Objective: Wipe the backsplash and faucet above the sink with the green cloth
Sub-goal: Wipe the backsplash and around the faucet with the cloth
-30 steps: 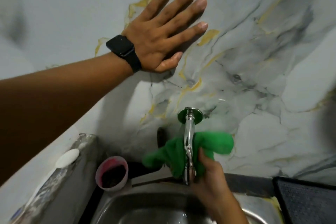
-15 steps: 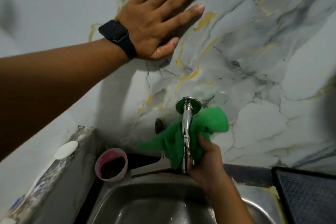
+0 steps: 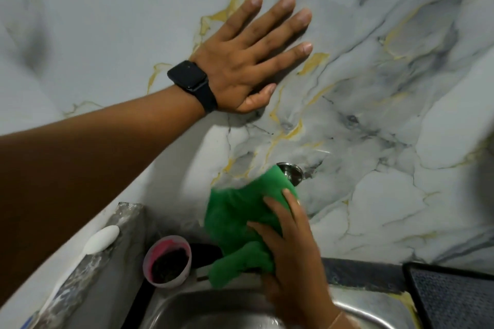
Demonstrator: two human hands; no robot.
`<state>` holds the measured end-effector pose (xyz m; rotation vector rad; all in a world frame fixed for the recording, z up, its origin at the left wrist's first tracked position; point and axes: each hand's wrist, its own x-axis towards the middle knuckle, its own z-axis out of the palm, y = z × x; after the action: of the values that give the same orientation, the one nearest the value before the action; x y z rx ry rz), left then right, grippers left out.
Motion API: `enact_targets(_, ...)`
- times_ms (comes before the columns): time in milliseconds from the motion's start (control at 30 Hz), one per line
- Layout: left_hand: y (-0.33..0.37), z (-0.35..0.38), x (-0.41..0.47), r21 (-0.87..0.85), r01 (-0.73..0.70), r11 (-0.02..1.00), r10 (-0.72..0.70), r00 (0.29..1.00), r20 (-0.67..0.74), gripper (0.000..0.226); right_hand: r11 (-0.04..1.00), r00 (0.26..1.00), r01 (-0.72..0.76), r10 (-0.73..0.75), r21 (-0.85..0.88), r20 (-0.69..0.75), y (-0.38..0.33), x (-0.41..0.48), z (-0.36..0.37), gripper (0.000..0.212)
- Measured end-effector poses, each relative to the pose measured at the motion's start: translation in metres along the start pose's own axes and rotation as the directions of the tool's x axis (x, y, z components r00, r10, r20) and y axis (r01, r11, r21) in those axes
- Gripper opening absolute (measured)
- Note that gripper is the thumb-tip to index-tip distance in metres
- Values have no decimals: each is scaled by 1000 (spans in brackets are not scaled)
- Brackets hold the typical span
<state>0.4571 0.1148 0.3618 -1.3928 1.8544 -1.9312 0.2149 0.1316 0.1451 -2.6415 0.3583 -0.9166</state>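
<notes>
- Marble-pattern backsplash (image 3: 387, 88): grey-white slab with gold veins, rising straight behind the sink (image 3: 203, 310) and filling most of the view. How much of it has been wiped cannot be read from the surface.
- Sink: steel basin at the bottom edge, used as the reference for the entries below.
- Left hand (image 3: 248, 61): well above the sink, palm flat on the backsplash, fingers straight and spread wide, holding nothing. Judged a brace that takes the person's weight as they lean over the basin.
- Green cloth (image 3: 240, 216): just above the sink's back rim, bunched and draped over the spout, with one tail hanging toward the basin. Draped this way, one stroke can cover the spout all round.
- Right hand (image 3: 291, 248): over the sink's back rim, fingers curved over the cloth and pressing it onto the hidden spout. Thumb not visible. Outline blurred, so probably mid-stroke.
- Pink cup (image 3: 168, 262): upright at the sink's back left corner, dark contents, just beside the cloth's tail. A low swipe could tip it.
- Faucet (image 3: 292, 172): only the chrome wall flange shows, above the sink at the cloth's upper edge. Step in hand, as judged: wiping the faucet.
</notes>
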Motion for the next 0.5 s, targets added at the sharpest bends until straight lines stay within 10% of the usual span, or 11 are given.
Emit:
enact_targets(167,-2,1,-2,0,-10,1000,10,1000,-4,68,968,878,251,-218,-22,426,34,76,-29,17)
enact_targets(367,-3,0,-2,27,-8,1000,8,1000,-21,68,993,980,40,-60,113,188,41,81,-17,21)
enact_targets(500,2,-1,-2,14,-3,1000,3,1000,-7,67,955,952,257,-277,145,134,37,2,8,27)
